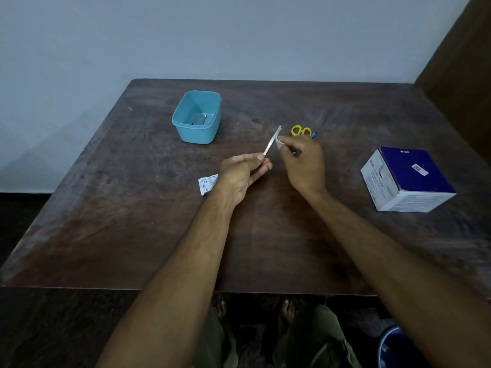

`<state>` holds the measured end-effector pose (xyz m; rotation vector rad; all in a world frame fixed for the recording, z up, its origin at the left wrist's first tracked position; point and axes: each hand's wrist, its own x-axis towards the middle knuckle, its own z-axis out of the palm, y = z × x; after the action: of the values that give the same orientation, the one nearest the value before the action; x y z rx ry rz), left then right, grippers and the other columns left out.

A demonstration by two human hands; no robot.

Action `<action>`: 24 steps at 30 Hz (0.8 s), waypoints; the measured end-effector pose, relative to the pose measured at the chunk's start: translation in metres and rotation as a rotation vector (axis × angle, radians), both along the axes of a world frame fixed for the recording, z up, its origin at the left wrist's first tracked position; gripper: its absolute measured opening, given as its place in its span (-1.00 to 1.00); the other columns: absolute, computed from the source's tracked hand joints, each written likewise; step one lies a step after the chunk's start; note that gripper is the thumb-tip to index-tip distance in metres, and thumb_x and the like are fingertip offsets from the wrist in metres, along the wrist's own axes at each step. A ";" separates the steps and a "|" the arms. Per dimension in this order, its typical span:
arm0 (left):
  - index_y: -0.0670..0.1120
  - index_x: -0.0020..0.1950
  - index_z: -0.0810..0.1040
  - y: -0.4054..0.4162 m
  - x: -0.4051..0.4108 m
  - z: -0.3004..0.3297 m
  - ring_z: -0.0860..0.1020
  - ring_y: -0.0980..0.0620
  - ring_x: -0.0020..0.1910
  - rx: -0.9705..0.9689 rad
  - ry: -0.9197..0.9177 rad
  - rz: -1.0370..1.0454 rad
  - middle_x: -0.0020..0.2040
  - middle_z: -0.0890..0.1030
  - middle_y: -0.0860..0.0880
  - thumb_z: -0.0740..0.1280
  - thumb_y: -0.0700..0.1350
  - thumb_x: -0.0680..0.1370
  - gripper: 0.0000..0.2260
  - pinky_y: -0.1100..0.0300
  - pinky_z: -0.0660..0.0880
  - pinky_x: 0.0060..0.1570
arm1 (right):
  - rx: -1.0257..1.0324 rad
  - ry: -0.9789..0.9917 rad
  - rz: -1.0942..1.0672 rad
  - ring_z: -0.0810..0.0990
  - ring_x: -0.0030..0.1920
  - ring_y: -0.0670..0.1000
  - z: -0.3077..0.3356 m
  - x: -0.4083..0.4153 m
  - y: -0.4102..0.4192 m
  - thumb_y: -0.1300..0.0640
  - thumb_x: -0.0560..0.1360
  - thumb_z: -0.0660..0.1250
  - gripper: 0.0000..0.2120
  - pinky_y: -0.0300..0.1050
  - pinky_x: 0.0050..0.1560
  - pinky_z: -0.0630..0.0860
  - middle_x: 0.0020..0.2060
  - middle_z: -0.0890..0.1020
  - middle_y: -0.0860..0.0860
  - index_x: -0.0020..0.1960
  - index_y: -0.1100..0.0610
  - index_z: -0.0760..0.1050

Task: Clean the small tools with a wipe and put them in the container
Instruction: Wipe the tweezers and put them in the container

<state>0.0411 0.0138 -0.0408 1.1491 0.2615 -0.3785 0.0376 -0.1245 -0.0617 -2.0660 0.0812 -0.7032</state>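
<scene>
Pinching the lower end of a thin metal file point(271, 141), the left hand point(240, 176) lifts it off the worktop point(132, 221) with its tip slanted up and away; thumb and forefinger close on it, the other fingers loosely curled beneath. The right hand point(303, 162) pinches a small white wipe point(279, 142) against the file's upper part, knuckles up. Both forearms reach in from the near edge.

On the dark wooden worktop, a blue tub point(198, 116) with something small and metallic inside sits far left of the hands. Yellow-handled scissors point(301, 130) lie just beyond the right hand. A torn wrapper point(206, 184) lies beside the left wrist; a swab box point(407, 179) stands well right. A pale wall point(212, 35) rises behind.
</scene>
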 end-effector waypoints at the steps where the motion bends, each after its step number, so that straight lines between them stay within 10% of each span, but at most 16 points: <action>1: -0.33 -0.01 0.58 0.000 0.000 -0.001 0.67 0.04 -0.30 0.007 -0.011 -0.004 -0.17 0.65 -0.18 0.34 -0.33 0.54 -0.92 0.28 0.63 -0.18 | 0.094 0.047 0.005 0.62 -0.10 -0.10 0.002 -0.001 0.007 0.28 0.50 0.36 -0.82 -0.33 -0.07 0.49 -0.08 0.68 0.04 0.06 0.20 0.66; 8: -0.24 -0.12 0.58 -0.005 -0.001 -0.006 0.66 0.02 -0.27 0.133 -0.097 -0.071 -0.23 0.64 -0.14 0.32 -0.32 0.56 -0.92 0.25 0.63 -0.10 | 0.372 0.155 0.072 0.56 -0.46 -0.09 0.014 -0.007 0.024 0.27 0.50 0.37 -0.90 -0.23 -0.43 0.51 -0.34 0.68 0.08 -0.15 0.19 0.65; 24: -0.20 -0.02 0.67 -0.001 0.004 0.017 0.68 -0.03 -0.18 0.336 -0.103 -0.265 -0.15 0.70 -0.13 0.28 -0.11 0.56 -0.78 0.25 0.61 -0.18 | 0.095 0.101 0.144 0.66 -0.23 -0.07 0.009 -0.009 0.014 0.15 0.53 0.38 -0.88 -0.03 -0.17 0.59 -0.28 0.69 -0.03 -0.11 0.16 0.66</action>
<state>0.0454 0.0123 -0.0241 1.5361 0.0818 -0.5198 0.0286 -0.1102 -0.0531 -1.9932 0.0227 -0.4973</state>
